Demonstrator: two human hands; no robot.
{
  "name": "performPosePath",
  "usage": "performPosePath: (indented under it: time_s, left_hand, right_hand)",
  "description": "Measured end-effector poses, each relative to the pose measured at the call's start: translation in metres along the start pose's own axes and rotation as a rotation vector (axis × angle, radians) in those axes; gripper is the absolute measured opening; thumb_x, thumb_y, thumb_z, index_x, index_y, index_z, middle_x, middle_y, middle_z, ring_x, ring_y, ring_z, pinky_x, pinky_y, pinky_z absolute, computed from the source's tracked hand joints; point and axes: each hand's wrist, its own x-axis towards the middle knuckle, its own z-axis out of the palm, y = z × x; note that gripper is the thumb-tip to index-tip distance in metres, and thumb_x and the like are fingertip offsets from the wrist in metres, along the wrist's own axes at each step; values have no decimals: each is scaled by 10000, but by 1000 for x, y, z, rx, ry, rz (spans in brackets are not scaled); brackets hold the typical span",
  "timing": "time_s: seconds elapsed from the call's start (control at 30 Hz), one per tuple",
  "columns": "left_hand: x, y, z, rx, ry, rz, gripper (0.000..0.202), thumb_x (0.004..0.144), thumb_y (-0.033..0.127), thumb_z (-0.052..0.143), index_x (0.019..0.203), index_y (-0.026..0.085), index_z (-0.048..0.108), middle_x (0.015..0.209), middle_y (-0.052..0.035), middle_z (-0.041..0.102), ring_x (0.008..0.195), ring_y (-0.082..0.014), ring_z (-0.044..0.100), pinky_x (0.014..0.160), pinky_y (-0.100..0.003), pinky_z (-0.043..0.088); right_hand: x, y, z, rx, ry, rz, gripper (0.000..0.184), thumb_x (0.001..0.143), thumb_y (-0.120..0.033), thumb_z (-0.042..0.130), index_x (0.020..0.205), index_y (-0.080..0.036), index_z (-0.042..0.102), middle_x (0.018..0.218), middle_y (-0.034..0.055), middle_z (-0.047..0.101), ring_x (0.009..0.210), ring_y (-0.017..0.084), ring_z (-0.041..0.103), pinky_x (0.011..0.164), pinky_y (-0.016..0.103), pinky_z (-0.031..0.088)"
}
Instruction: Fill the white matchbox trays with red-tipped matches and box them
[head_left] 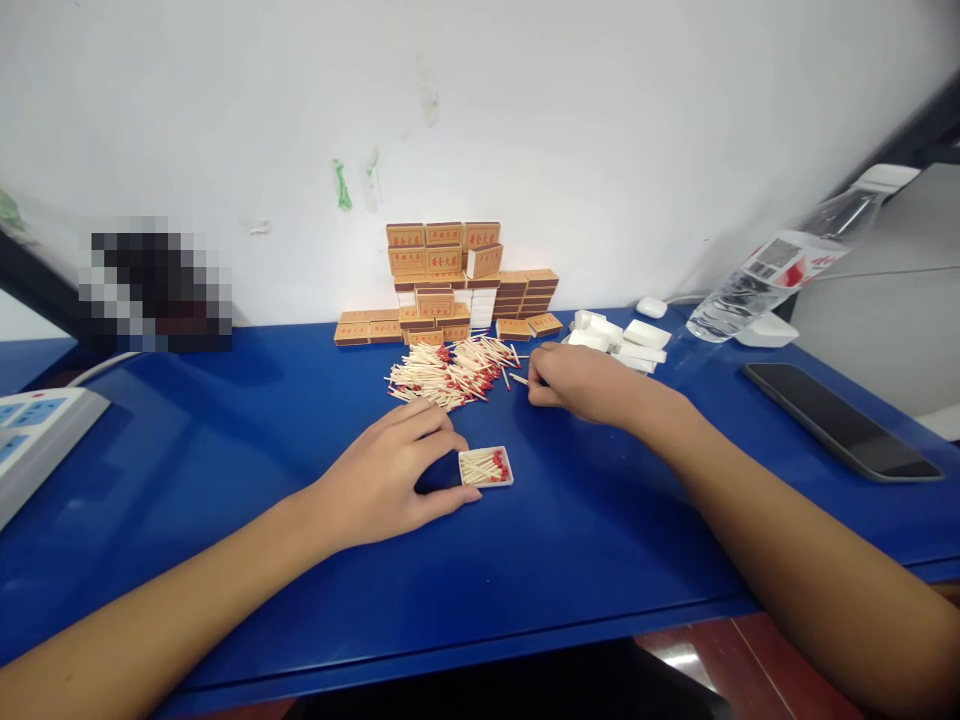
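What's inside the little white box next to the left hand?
The little white box holds wooden matches, their red heads mostly at its right end. The matches on top cover most of the bottom, so whatever lies beneath them can't be seen.

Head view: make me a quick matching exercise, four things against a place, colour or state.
1. Filled tray
2. Match pile
3. Bottle
4. Phone

A. Flat, with a dark screen
B. Heaped just in front of the stacked matchboxes
C. Clear, with a white cap
D. At the thumb and forefinger of the left hand

Pairs: 1-D, 2-B, 3-C, 4-A
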Motion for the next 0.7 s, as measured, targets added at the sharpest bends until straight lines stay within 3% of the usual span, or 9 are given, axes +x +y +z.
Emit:
performPosePath:
  time_s: [0.2, 0.37, 0.53, 0.7]
  left_hand:
    - [0, -1, 1, 11, 4, -4, 302, 973, 440, 730, 1129, 182, 730, 1030, -78, 691, 985, -249, 627, 914, -420, 519]
    - [0, 0, 1, 9, 17, -31, 317, 965, 443, 737, 1132, 174, 730, 1025, -81, 677, 987, -255, 617, 915, -429, 520]
    - [0, -1, 0, 10, 2, -33, 304, 976, 440, 715, 1096, 161, 732, 1004, -85, 660, 986, -263, 602, 918, -439, 518]
    - [0, -2, 0, 6, -2, -39, 291, 979, 440, 710, 1090, 172, 730, 1019, -88, 664, 1003, -267, 602, 931, -437, 519]
  right_hand:
    - [-8, 4, -3, 183, 22, -98, 53, 910, -207, 609, 866, -185, 629, 882, 69, 673, 757, 193, 578, 688, 308, 376]
    - [-28, -19, -8, 435, -30, -334, 118, 966, -300, 606, 892, -209, 618, 870, 18, 652, 727, 159, 526, 670, 295, 352]
    - [-41, -54, -10, 397, -113, -405, 122, 941, -171, 671, 873, -196, 573, 910, 10, 638, 745, 147, 537, 700, 282, 370]
    - [-44, -63, -7, 270, -101, -379, 118, 970, -185, 694, 911, -176, 592, 945, 22, 642, 756, 155, 563, 697, 292, 379]
